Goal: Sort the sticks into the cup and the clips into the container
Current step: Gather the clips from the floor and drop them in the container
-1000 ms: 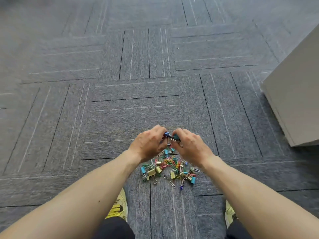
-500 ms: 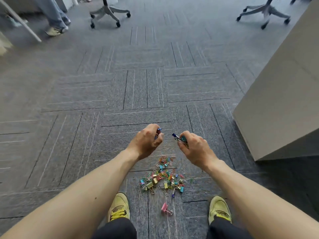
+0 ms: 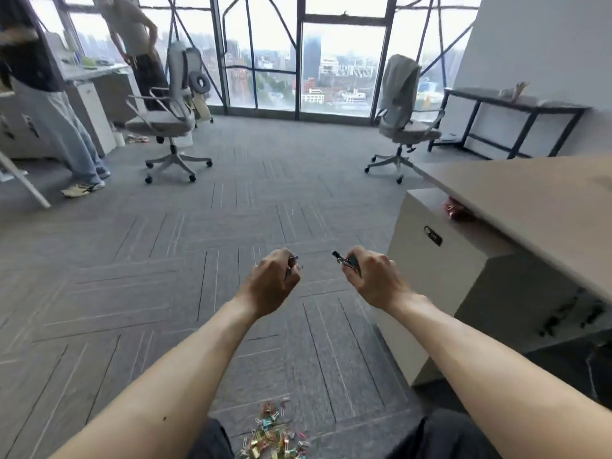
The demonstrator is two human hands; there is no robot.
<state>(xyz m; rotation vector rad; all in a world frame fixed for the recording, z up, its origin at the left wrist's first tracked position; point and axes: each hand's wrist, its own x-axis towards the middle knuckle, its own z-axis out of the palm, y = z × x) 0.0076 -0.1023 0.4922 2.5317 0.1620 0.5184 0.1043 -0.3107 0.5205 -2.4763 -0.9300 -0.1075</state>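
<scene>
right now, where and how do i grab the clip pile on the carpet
Come from straight above and pinch a few clips off the top of the clip pile: it lies loose and flat on the carpet, leaving no edge to get under. The left hand and right hand both grip small clips, so probably empty one first.

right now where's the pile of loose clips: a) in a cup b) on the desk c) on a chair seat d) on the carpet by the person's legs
d: the pile of clips lies on the carpet at the view's bottom edge, below the left hand and right hand
</scene>
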